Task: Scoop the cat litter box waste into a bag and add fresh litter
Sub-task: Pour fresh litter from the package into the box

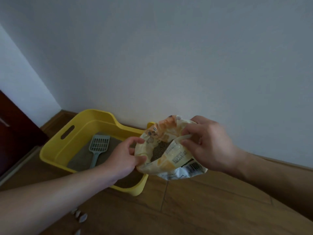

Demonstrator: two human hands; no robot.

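Note:
A yellow litter box [55,146] stands on the wooden floor against the wall, with grey litter inside. A pale grey slotted scoop [99,148] lies on that litter, handle toward me. To the box's right I hold a printed orange-and-white litter bag [176,160] with its mouth spread wide, dark granules showing inside. My left hand [123,156] pinches the bag's left rim. My right hand [208,143] grips the right rim near its white sealing strip. The bag overlaps the box's right edge, and my left forearm hides the box's near-right corner.
A white wall [169,56] rises directly behind the box and bag. A dark wooden door or cabinet [11,129] stands at the left. Small pale objects [81,217] lie on the floor [203,200] at the bottom left.

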